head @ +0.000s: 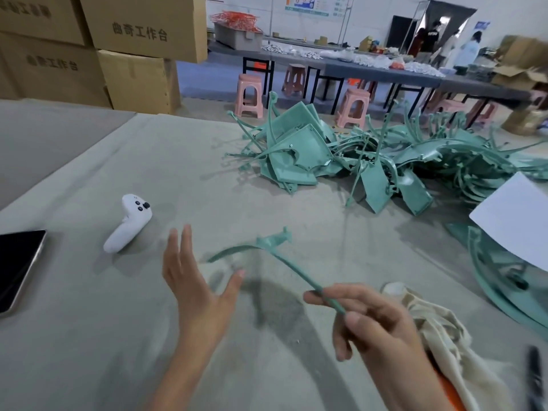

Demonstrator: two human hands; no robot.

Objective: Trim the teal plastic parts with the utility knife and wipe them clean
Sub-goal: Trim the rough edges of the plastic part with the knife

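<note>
1. A grey worktop [89,336] fills the lower frame, with stacked cardboard boxes [142,25] at the upper left and pink stools [248,96] behind.
2. A heap of teal parts [370,155] lies at the upper right of the worktop.
3. A cream cloth [439,330] lies bunched at the lower right, under the right wrist.
4. The right hand [376,321], lower centre-right, has its grip pinched on the near end of a thin teal part [284,259], which rises toward the centre.
5. The left hand [192,286], lower centre, has its grip released, fingers straight, apart from that part.
6. A white controller [127,223] lies at the left.
</note>
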